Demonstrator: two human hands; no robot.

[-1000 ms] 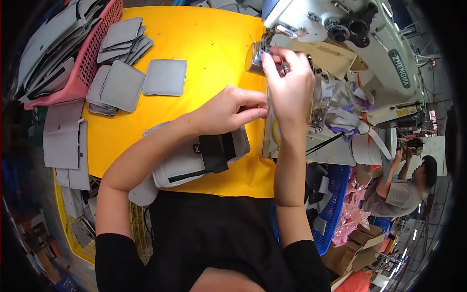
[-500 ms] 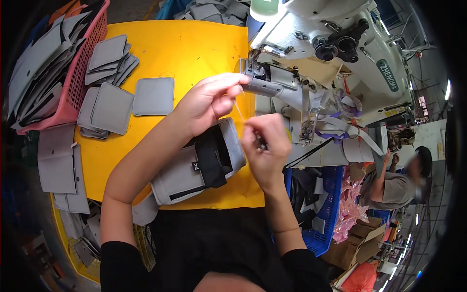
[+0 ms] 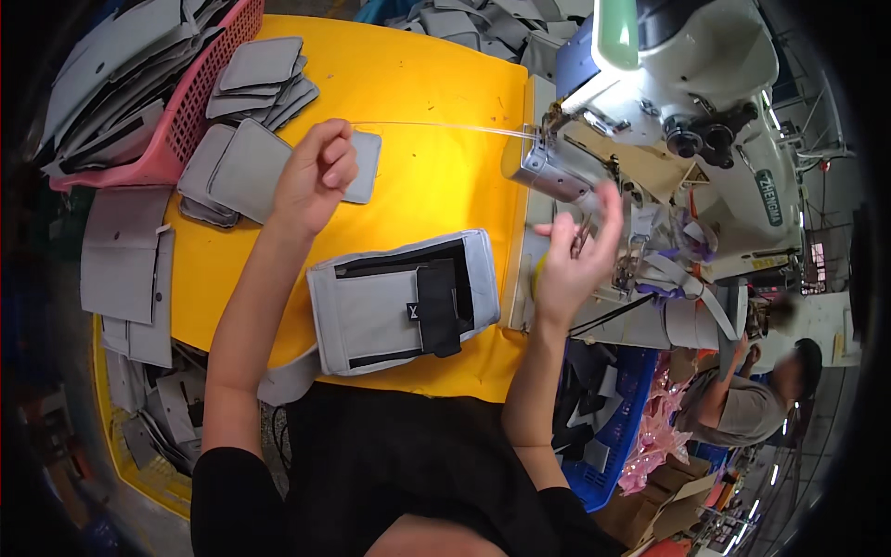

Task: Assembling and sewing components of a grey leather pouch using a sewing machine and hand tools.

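My left hand (image 3: 318, 176) is closed in a pinch over the left part of the yellow table. From its fingertips a pale thread (image 3: 445, 125) runs taut to the needle area of the sewing machine (image 3: 548, 162). My right hand (image 3: 577, 265) is beside the machine's arm, thumb and forefinger spread. A small metal tool (image 3: 582, 239), perhaps thread snips, sits in its palm, partly hidden by fingers. Between my forearms a grey bag (image 3: 376, 320) with a black strap (image 3: 438, 311) lies on the table, touched by neither hand.
Grey padded panels (image 3: 255, 167) lie in stacks at the left, near a pink basket (image 3: 209, 84) full of grey pieces. A blue crate (image 3: 631, 399) of scraps stands at the lower right. Another person (image 3: 742, 404) is farther right.
My left hand has moved left and up, drawing the thread out long. The right hand has shifted right toward the machine, its fingers spreading. The bag now lies free of my hands.
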